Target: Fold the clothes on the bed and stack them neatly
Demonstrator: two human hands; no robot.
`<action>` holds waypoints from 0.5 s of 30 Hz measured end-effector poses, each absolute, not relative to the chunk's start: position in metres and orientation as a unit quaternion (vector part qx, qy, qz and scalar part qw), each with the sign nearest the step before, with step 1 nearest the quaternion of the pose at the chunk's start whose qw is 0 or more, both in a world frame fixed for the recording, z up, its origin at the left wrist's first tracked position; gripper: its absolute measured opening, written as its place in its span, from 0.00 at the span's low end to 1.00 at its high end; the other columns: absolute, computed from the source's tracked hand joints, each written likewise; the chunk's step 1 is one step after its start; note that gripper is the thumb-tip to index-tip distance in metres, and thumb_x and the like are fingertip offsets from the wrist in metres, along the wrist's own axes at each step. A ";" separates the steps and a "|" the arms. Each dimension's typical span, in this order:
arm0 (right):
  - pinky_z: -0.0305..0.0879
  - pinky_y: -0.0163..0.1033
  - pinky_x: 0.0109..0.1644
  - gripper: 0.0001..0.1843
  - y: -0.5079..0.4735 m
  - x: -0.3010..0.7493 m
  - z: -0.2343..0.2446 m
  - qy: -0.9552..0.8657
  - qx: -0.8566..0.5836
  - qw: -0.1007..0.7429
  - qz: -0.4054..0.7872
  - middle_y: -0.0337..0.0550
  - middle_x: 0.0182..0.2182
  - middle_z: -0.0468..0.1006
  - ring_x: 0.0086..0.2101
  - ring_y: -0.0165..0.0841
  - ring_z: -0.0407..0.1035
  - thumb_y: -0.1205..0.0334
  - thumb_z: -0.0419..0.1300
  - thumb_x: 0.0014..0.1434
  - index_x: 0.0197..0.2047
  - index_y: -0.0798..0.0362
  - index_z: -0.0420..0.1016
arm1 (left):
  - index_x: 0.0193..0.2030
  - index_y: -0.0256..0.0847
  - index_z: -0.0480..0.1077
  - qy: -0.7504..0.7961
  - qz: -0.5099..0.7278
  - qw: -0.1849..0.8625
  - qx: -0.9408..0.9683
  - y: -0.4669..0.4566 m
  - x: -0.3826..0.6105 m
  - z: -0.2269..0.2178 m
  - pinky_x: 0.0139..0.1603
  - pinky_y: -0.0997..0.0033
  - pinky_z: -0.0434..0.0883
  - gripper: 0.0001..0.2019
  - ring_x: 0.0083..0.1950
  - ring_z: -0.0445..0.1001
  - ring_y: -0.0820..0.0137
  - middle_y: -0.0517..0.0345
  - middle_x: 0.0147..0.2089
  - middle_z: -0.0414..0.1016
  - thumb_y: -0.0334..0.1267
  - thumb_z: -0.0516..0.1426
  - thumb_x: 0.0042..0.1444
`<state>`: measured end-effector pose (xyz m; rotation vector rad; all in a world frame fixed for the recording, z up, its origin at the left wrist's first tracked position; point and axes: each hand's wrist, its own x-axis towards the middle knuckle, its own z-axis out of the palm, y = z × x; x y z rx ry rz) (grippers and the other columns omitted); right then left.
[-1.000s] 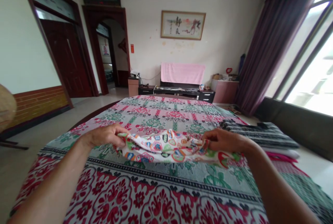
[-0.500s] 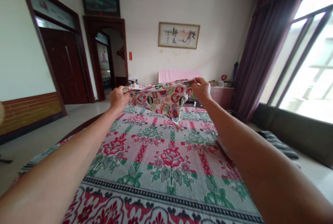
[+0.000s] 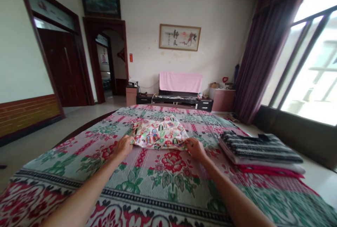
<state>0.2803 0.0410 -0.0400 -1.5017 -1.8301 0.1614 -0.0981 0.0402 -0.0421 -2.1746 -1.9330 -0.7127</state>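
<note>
- Printed cloth (image 3: 159,134): located at the centre of the frame, slightly below mid-height. White ground with multicoloured motifs; spread over the patterned cover (image 3: 113,185), with wrinkles across its surface. Contact between its near edge and the cover cannot be determined.
- Left hand (image 3: 125,145): positioned left of centre, fingers closed on the near left corner of the printed cloth. Forearm extends to the lower left of the frame.
- Right hand (image 3: 195,148): positioned right of centre, fingers closed on the near right corner of the same cloth. Forearm extends to the lower right.
- Near edge of the cloth: runs roughly straight between the two hands.
- Patterned cover: fills the lower part of the frame. Red and green floral design, with a dark banded border crossing the lower area.
- Folded stack (image 3: 263,151): at the right of the frame, on the cover, well apart from the printed cloth. Top layer is black and grey striped; pale and bright pink layers lie beneath.
- Pink cloth (image 3: 181,82): at upper centre, draped above the dark cabinet (image 3: 205,105).
- Framed picture (image 3: 179,37): on the wall, above the pink cloth.
</note>
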 end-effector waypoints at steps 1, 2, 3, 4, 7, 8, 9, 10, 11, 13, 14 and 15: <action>0.65 0.38 0.46 0.12 0.037 0.280 -0.047 -0.714 -0.580 0.389 0.055 0.44 0.36 0.78 0.38 0.35 0.71 0.64 0.52 0.53 0.36 0.51 0.76 | 0.41 0.41 0.74 -0.640 -0.248 0.069 -0.725 0.038 -0.099 -0.050 0.48 0.68 0.68 0.16 0.45 0.73 0.63 0.50 0.43 0.74 0.28 0.50 0.49; 0.65 0.39 0.47 0.12 0.033 0.280 -0.050 -0.712 -0.570 0.407 0.044 0.45 0.38 0.77 0.40 0.36 0.71 0.65 0.52 0.53 0.36 0.51 0.76 | 0.42 0.41 0.74 -0.635 -0.261 0.067 -0.724 0.036 -0.100 -0.056 0.50 0.67 0.68 0.16 0.46 0.73 0.63 0.50 0.44 0.74 0.28 0.50 0.49; 0.64 0.39 0.49 0.12 0.029 0.280 -0.051 -0.711 -0.559 0.425 0.031 0.46 0.40 0.76 0.42 0.36 0.70 0.65 0.52 0.54 0.36 0.51 0.76 | 0.42 0.40 0.74 -0.631 -0.275 0.067 -0.722 0.036 -0.101 -0.060 0.51 0.67 0.68 0.16 0.47 0.73 0.63 0.49 0.45 0.74 0.29 0.50 0.48; 0.63 0.40 0.50 0.12 0.025 0.279 -0.050 -0.713 -0.548 0.438 0.018 0.47 0.42 0.76 0.43 0.36 0.70 0.66 0.52 0.54 0.36 0.51 0.76 | 0.43 0.40 0.74 -0.627 -0.290 0.067 -0.720 0.036 -0.102 -0.062 0.52 0.67 0.67 0.17 0.48 0.72 0.63 0.49 0.46 0.74 0.29 0.50 0.48; 0.60 0.43 0.55 0.11 0.012 0.272 -0.043 -0.740 -0.513 0.435 -0.029 0.47 0.46 0.73 0.48 0.38 0.67 0.67 0.53 0.54 0.36 0.50 0.76 | 0.44 0.41 0.74 -0.620 -0.336 0.064 -0.707 0.037 -0.104 -0.063 0.55 0.67 0.66 0.18 0.50 0.72 0.63 0.51 0.47 0.74 0.30 0.49 0.48; 0.59 0.44 0.55 0.11 0.007 0.269 -0.041 -0.755 -0.502 0.420 -0.041 0.46 0.47 0.73 0.48 0.38 0.66 0.67 0.53 0.54 0.36 0.50 0.75 | 0.44 0.40 0.74 -0.619 -0.348 0.060 -0.702 0.038 -0.105 -0.063 0.56 0.67 0.66 0.19 0.50 0.72 0.63 0.51 0.47 0.75 0.30 0.49 0.48; 0.58 0.44 0.56 0.11 0.003 0.265 -0.040 -0.775 -0.489 0.399 -0.045 0.46 0.46 0.74 0.48 0.38 0.66 0.67 0.53 0.54 0.37 0.50 0.75 | 0.44 0.40 0.74 -0.620 -0.357 0.055 -0.697 0.038 -0.106 -0.063 0.56 0.67 0.67 0.18 0.50 0.72 0.63 0.51 0.47 0.75 0.31 0.49 0.48; 0.58 0.44 0.55 0.11 0.000 0.261 -0.039 -0.795 -0.476 0.374 -0.043 0.45 0.44 0.75 0.47 0.38 0.66 0.68 0.53 0.54 0.38 0.50 0.75 | 0.43 0.40 0.75 -0.621 -0.363 0.048 -0.693 0.038 -0.106 -0.062 0.56 0.66 0.67 0.18 0.50 0.72 0.62 0.51 0.47 0.75 0.31 0.49 0.48; 0.58 0.43 0.54 0.12 -0.003 0.258 -0.038 -0.812 -0.466 0.349 -0.036 0.45 0.41 0.76 0.44 0.37 0.67 0.69 0.52 0.54 0.38 0.51 0.74 | 0.43 0.40 0.75 -0.624 -0.368 0.041 -0.688 0.037 -0.107 -0.062 0.55 0.66 0.67 0.18 0.50 0.72 0.62 0.51 0.47 0.75 0.32 0.49 0.47; 0.58 0.42 0.53 0.13 -0.006 0.253 -0.038 -0.833 -0.460 0.307 -0.024 0.45 0.38 0.76 0.42 0.36 0.68 0.70 0.52 0.53 0.39 0.52 0.74 | 0.42 0.41 0.75 -0.632 -0.374 0.034 -0.678 0.036 -0.108 -0.061 0.55 0.66 0.68 0.17 0.50 0.72 0.62 0.52 0.47 0.75 0.32 0.50 0.47; 0.58 0.43 0.53 0.14 -0.006 0.253 -0.038 -0.834 -0.465 0.295 -0.024 0.45 0.40 0.76 0.43 0.36 0.68 0.69 0.52 0.52 0.41 0.52 0.74 | 0.41 0.41 0.75 -0.635 -0.378 0.033 -0.673 0.035 -0.108 -0.061 0.55 0.66 0.68 0.16 0.50 0.72 0.62 0.52 0.48 0.75 0.33 0.50 0.48; 0.57 0.44 0.54 0.15 -0.006 0.255 -0.039 -0.831 -0.474 0.291 -0.028 0.46 0.44 0.75 0.46 0.38 0.66 0.68 0.54 0.51 0.43 0.52 0.73 | 0.41 0.40 0.74 -0.638 -0.380 0.032 -0.669 0.034 -0.109 -0.061 0.55 0.66 0.68 0.16 0.50 0.72 0.62 0.52 0.48 0.75 0.33 0.50 0.48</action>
